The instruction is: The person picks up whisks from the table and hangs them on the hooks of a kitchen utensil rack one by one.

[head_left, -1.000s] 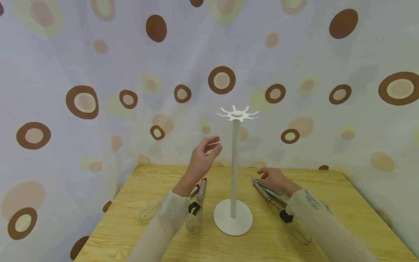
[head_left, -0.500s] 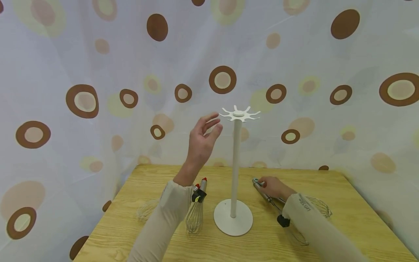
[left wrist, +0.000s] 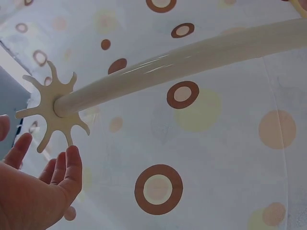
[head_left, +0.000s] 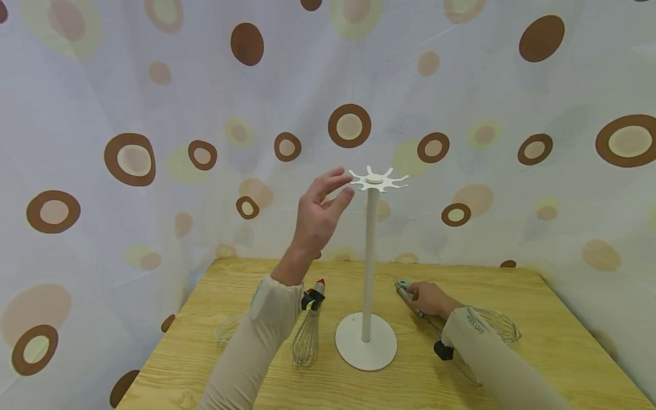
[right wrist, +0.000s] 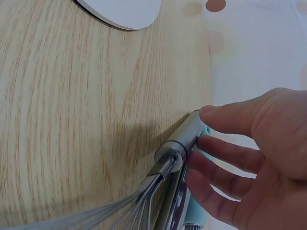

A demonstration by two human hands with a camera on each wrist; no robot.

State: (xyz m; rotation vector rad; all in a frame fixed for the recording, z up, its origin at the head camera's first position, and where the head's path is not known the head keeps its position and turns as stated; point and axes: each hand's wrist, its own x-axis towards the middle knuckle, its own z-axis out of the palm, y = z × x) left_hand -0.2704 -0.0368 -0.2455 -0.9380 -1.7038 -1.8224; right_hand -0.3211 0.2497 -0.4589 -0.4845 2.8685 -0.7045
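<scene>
The white stand (head_left: pixel 370 256) rises upright from the wooden table (head_left: pixel 318 393), a strip of bare wood separating its round base (head_left: pixel 366 356) from the whisks (head_left: pixel 306 341) on each side; the left hand (head_left: pixel 316 213), thumb spread from loosely bent fingers, holds nothing at the left rim of the pronged top (head_left: pixel 375 179). Near the back edge, the right hand (head_left: pixel 431 299) has thumb and bent fingers at a silver whisk handle (right wrist: pixel 181 134), though whether they grip it I cannot tell. The dotted curtain (head_left: pixel 389 85) hangs just beyond that edge.
</scene>
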